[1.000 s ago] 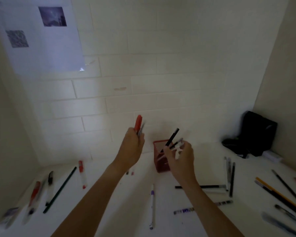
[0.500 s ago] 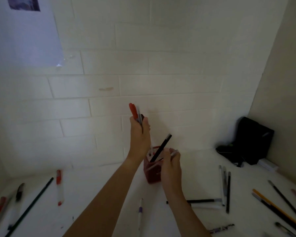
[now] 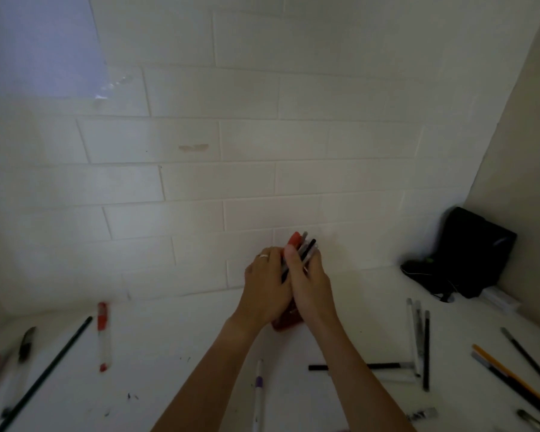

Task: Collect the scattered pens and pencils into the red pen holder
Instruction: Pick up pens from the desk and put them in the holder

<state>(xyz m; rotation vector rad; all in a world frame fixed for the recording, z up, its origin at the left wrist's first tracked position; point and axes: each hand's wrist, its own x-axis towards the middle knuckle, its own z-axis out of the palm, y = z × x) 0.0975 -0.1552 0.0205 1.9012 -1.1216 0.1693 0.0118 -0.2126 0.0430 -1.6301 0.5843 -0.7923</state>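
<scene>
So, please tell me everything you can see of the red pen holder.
Only a small part of the red pen holder shows: its dark red lower end, standing on the white table near the tiled wall. The left hand and right hand close around it from both sides and hide its upper part. A bundle of pens, one with a red cap, rises above the hands. Its material cannot be told.

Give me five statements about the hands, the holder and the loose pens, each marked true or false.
1. Both hands, left hand and right hand, are closed around a bundle of pens. True.
2. The red pen holder lies tipped over far from the hands. False: it sits right under them, mostly hidden.
3. A red-capped pen lies on the table to the left. True.
4. The table holds no loose pens. False: many remain on both sides.
5. A black bag stands in the right corner. True.
</scene>
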